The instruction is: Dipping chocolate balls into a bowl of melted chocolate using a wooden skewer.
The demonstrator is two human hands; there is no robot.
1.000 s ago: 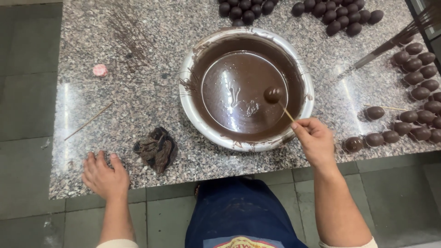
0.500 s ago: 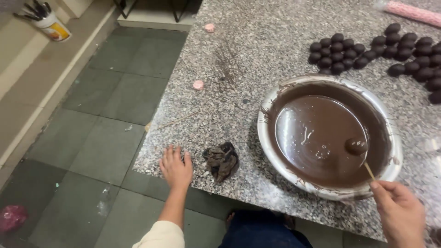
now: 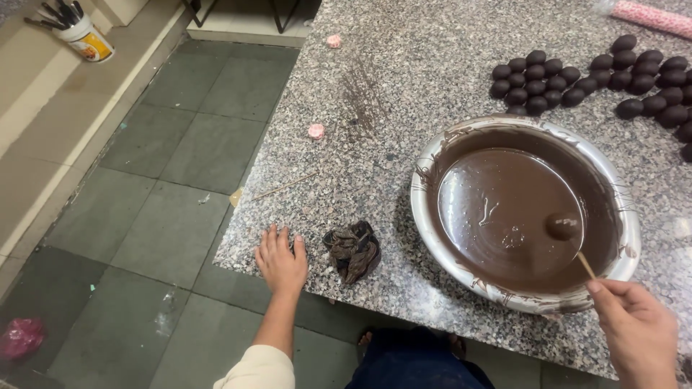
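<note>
1. Grey speckled stone makes up the counter (image 3: 432,65), and dark green floor tiles (image 3: 180,151) lie to its left. Half a second ago the view was about the same; a second ago it looked straight down, with hardly any floor showing.
2. On the counter sits a big round bowl (image 3: 626,263) full of melted chocolate (image 3: 504,209). It has drifted only a little in the view since half a second ago.
3. Behind the bowl, lots of dark chocolate balls (image 3: 537,72) sit in rows, well apart from both hands.
4. At the bottom right, the right hand (image 3: 638,331) is closed around a thin wooden stick (image 3: 585,265), as before.
5. At the counter's near edge, the left hand (image 3: 280,261) lies flat with fingers spread, holding nothing. It has stayed there.
6. Just beside the left hand is a crumpled brown cloth (image 3: 353,252).
7. On the tip of the stick is one coated ball (image 3: 562,226), just touching the chocolate in the bowl.
8. Near the left edge of the counter, a small pink bit (image 3: 316,131) lies alone.
</note>
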